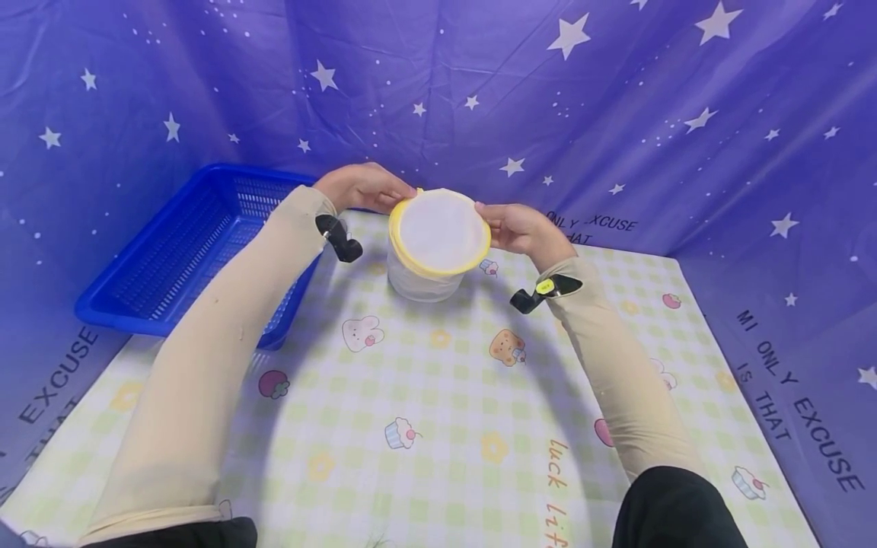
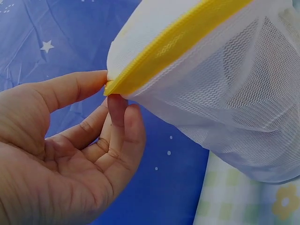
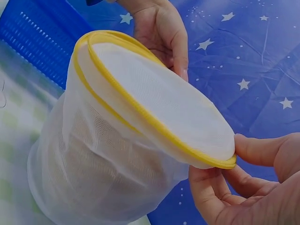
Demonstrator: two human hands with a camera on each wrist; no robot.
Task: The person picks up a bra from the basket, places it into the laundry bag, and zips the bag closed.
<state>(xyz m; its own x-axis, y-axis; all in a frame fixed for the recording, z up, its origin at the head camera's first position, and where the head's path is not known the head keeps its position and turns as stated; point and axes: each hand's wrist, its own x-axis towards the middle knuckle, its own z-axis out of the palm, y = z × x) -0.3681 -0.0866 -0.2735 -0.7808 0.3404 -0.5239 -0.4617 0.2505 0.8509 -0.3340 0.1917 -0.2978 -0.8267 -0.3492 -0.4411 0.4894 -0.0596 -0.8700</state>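
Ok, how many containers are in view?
2: the blue basket on the left, and the yellow-rimmed mesh bag to its right. Smaller ones could be hidden inside the bag.

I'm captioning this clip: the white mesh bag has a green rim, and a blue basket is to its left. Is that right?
Not quite: the rim of the white mesh bag is yellow, as the left wrist view shows. The blue basket is to its left.
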